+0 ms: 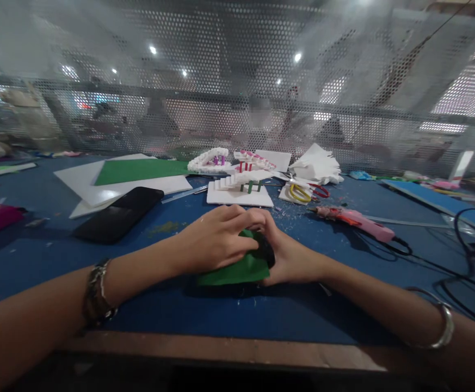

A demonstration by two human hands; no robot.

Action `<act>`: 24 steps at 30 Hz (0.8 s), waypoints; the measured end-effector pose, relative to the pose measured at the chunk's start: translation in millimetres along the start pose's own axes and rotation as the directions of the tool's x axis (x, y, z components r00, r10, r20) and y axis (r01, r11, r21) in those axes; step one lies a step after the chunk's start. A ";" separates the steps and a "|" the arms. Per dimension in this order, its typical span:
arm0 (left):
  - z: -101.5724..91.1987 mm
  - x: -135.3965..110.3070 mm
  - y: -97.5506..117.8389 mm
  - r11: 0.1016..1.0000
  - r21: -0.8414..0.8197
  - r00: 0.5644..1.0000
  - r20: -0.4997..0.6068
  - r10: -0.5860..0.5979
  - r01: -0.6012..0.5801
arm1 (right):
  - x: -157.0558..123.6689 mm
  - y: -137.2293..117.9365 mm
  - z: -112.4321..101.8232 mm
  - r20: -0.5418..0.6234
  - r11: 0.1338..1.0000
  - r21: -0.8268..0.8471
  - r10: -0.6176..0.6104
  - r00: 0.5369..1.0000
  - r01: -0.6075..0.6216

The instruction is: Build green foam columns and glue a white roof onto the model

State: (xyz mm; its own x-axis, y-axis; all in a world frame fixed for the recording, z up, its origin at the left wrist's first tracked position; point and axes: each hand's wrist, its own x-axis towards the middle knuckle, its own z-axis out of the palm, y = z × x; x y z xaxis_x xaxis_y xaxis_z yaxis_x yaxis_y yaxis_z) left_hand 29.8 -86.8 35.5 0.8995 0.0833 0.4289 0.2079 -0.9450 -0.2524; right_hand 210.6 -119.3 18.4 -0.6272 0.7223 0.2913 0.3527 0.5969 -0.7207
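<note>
A small piece of green craft sheet (237, 273) is between my two hands, just above the blue tabletop. My left hand (216, 239) lies over it, fingers curled and pressing it from the left and top. Closed around a small black object (266, 251) at the sheet's right side is my right hand (288, 256). Fingers cover most of the black object, so its kind cannot be made out. Just beyond my hands stands a white model (241, 196) with small steps and green posts.
Behind are two more white models (208, 160), yellow-and-red-handled scissors (300, 191) and crumpled white paper (316, 166). A black phone (121, 215) and white and green sheets (143, 170) lie left. On the right rests a pink glue gun (355, 222) with a black cable. Perforated mesh (237, 71) rises behind.
</note>
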 end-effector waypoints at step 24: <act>6.1 6.0 29.3 0.966 0.146 0.967 0.172 0.188 -0.214 | 0.5 -13.5 4.6 0.033 0.910 -0.412 -0.041 0.999 0.050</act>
State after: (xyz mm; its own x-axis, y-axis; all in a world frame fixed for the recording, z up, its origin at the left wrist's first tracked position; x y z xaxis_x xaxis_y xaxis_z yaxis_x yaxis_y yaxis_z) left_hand 43.6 -112.1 25.4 0.9750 -0.0427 0.2182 0.0648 -0.8843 -0.4624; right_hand 202.3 -128.5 25.4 -0.6632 0.6858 0.2997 0.5753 0.7233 -0.3820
